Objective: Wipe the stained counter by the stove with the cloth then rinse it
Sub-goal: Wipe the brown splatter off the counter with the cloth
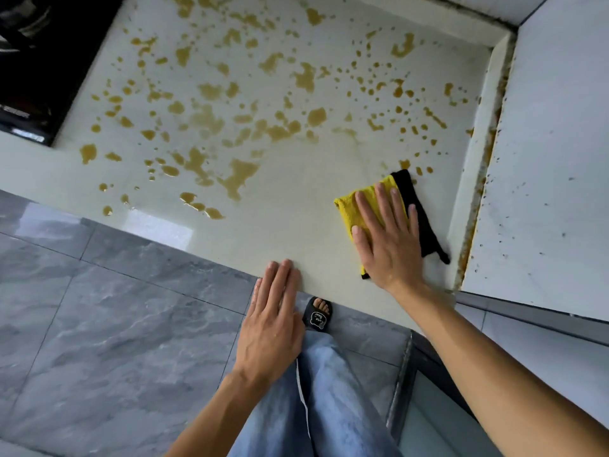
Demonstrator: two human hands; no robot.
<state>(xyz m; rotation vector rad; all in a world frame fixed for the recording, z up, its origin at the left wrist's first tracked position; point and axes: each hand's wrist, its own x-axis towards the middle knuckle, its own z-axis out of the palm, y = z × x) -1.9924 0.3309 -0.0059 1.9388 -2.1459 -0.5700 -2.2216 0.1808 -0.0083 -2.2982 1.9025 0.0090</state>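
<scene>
Amber-brown stains (pixel 237 174) spatter a pale counter (pixel 296 225) as a person begins wiping beside a black stove (pixel 39 61), seen at the 10 o'clock corner of the head view. The right hand (pixel 387 239) lies flat, fingers straight and slightly spread, pressing a folded yellow cloth (pixel 359 206) with a black edge against the counter at about 4 o'clock, near the raised lip by the white wall (pixel 543 143); it presses rather than grips. The left hand (pixel 273 321) is open too and holds nothing, its straight fingertips resting on the counter's front edge at about 6 o'clock.

The job looks barely started. A strip of counter from the cloth toward the front edge appears free of spots, with only a faint film, while splashes and droplets crowd the surface from 9 o'clock through 12 to 2 o'clock, reaching right up to the stove's rim. A few drops sit just beyond the cloth's far corner. Brownish residue also lines the seam along the wall at 3 o'clock. Most of the wiping is left, and the rinse has not been reached; no sink or tap is in view. Below, grey floor tiles (pixel 99 308), a denim trouser leg and a black slipper (pixel 318 316) show.
</scene>
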